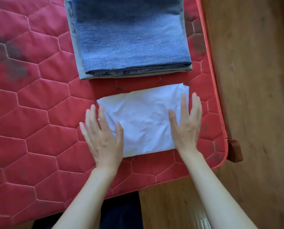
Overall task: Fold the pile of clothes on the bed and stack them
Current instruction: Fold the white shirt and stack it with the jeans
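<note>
A red quilted mattress (38, 96) carries two lots of clothes: one folded white garment (144, 119) near its corner, and beyond that a stack of folded jeans (129, 38). The left hand (103, 138) and right hand (185, 128) flank the white garment, fingers straight and spread, gripping nothing.

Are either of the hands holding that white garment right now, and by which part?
Nothing is held. Left hand and right hand are open-fingered over the white garment's sides.
</note>
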Tool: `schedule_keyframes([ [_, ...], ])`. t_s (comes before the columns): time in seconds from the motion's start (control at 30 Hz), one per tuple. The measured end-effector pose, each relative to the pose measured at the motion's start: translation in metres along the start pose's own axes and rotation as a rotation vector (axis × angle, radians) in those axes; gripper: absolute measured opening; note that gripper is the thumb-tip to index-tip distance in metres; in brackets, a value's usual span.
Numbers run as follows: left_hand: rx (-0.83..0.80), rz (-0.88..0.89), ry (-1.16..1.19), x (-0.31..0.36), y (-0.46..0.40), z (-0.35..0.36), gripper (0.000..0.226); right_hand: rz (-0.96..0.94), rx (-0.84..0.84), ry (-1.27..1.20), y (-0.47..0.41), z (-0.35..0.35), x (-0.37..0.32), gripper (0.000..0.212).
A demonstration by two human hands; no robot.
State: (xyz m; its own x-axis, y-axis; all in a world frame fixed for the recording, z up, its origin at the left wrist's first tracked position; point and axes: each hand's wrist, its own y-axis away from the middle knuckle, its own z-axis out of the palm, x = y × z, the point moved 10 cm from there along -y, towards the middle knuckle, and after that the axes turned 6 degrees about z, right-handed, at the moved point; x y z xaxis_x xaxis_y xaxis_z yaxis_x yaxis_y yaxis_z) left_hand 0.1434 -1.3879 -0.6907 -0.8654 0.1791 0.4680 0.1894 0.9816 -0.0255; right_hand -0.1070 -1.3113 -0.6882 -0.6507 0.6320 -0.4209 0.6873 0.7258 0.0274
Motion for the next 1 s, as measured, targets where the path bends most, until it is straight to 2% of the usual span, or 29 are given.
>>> schedule_keyframes([
  [0.1,-0.024,0.300,-0.075,0.044,-0.002,0.016,0.050,-0.244,0.028,0.057,0.005,0.024,-0.055,0.048],
  [0.17,-0.096,0.382,-0.116,0.062,-0.006,0.042,0.050,-0.334,-0.041,0.135,0.011,0.054,-0.077,0.045],
  [0.27,-0.269,0.297,-0.195,0.047,-0.012,0.083,0.053,-0.440,-0.125,0.367,0.011,0.090,-0.073,0.046],
  [0.33,-0.317,0.206,-0.228,0.024,-0.012,0.097,0.056,-0.492,-0.127,0.414,0.007,0.094,-0.055,0.047],
  [0.43,-0.304,0.154,-0.205,0.007,-0.011,0.096,0.060,-0.362,-0.106,0.428,-0.004,0.078,-0.013,0.050],
  [0.5,-0.332,0.132,-0.212,0.000,-0.011,0.092,0.059,-0.196,-0.151,0.444,-0.008,0.062,0.017,0.054],
  [0.57,-0.378,0.124,-0.200,-0.006,-0.014,0.083,0.055,-0.111,-0.201,0.469,-0.010,0.047,0.030,0.056],
  [0.67,-0.398,0.180,-0.178,-0.008,-0.024,0.051,0.045,-0.167,-0.204,0.440,-0.014,0.022,0.001,0.048],
  [0.83,-0.219,0.195,-0.166,-0.009,-0.044,-0.059,0.029,-0.329,-0.338,0.339,-0.021,-0.004,-0.103,0.043],
  [1.0,-0.047,0.211,-0.215,-0.008,-0.073,-0.184,0.040,-0.549,-0.274,0.279,-0.013,-0.054,-0.252,0.030],
])
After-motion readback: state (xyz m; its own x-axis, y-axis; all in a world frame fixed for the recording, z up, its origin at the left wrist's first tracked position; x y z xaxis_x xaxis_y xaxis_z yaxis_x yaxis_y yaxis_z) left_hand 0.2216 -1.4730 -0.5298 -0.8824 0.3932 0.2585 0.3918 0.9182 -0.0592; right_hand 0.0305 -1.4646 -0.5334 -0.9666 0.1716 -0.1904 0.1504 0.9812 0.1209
